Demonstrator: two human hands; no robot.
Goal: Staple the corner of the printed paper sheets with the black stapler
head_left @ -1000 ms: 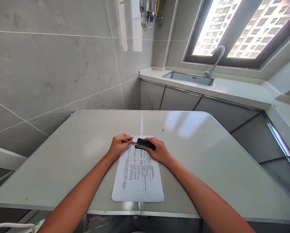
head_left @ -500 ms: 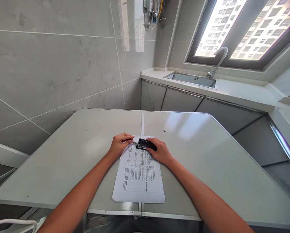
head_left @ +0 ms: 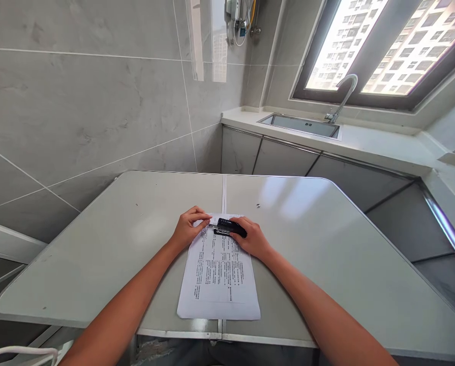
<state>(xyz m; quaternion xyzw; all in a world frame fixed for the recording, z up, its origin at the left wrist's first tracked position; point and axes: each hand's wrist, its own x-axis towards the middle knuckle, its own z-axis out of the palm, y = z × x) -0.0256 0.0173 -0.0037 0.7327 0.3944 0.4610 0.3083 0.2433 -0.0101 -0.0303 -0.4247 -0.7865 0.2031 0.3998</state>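
Just below the frame's centre, the right grip [head_left: 253, 239] was wrapped round the stapler [head_left: 227, 225], over the paper [head_left: 220, 295]. The left grip [head_left: 186, 229] was at the stapler's front; whether pinching it, I couldn't tell.

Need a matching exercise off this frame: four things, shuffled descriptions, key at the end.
Things:
1. Stapler
2. Faucet
3. Printed paper
4. Sink

Descriptions:
A. White, lying across the table's centre seam
B. Set into the pale counter
C. Black, in the right hand
D. Metallic and curved, in front of the window

Pairs: 1-C, 2-D, 3-A, 4-B
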